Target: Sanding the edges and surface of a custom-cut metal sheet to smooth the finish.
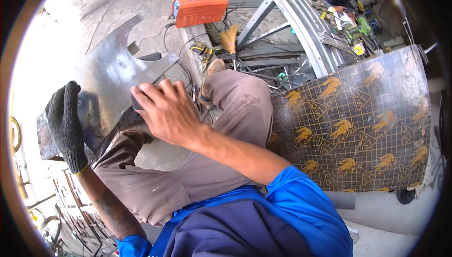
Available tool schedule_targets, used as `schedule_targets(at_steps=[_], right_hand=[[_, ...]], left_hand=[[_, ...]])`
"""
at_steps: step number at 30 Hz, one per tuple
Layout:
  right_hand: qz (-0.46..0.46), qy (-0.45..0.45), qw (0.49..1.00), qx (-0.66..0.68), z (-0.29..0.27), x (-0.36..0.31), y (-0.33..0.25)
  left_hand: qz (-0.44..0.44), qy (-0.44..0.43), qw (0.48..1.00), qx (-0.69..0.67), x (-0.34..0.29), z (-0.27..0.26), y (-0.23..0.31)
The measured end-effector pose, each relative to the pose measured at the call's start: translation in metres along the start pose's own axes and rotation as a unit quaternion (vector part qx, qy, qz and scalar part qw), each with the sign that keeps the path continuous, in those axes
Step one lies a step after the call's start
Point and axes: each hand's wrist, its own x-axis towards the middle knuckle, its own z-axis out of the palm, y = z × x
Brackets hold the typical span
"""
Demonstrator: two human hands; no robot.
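Hands apart. Your left hand (pixel 67 123), in a dark knit glove, is over the near-left part of the grey metal sheet (pixel 120 68); its fingers bend together, and you cannot tell from here whether they grip anything. Your bare right hand (pixel 170 111) closes its fingers on a small dark piece (pixel 136 102) by the sheet's near edge. The sheet lies ahead and left of your knees, over the concrete floor (pixel 160 156). Risks, as judged: a slip of the right hand could cut its unprotected fingers on the edge; uneven pressure could tip or slide the sheet, its support being partly hidden.
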Motion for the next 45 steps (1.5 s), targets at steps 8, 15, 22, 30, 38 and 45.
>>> schedule_targets(at_steps=[8, 15, 22, 30, 38, 45], right_hand=[[0.014, 0.069, 0.997, 0.006, 0.038, 0.012, -0.025], [0.068, -0.065, 0.967, 0.239, 0.003, -0.07, -0.035], [0.144, -0.133, 0.851, 0.488, -0.017, -0.067, -0.007], [0.279, -0.011, 0.708, 0.649, -0.08, -0.075, 0.06], [0.209, -0.121, 0.718, 0.653, -0.096, -0.107, -0.018], [0.187, -0.191, 0.677, 0.685, -0.078, -0.123, -0.033]], left_hand=[[0.23, -0.017, 0.955, 0.187, 0.018, -0.023, -0.086], [-0.114, -0.054, 0.985, -0.119, 0.092, -0.015, -0.088], [-0.065, -0.116, 0.989, -0.067, 0.097, -0.016, -0.09], [-0.109, -0.145, 0.982, -0.046, 0.112, -0.023, -0.085], [-0.083, -0.133, 0.988, -0.013, 0.134, -0.054, -0.102], [-0.123, -0.097, 0.987, 0.027, 0.124, -0.054, -0.083]])
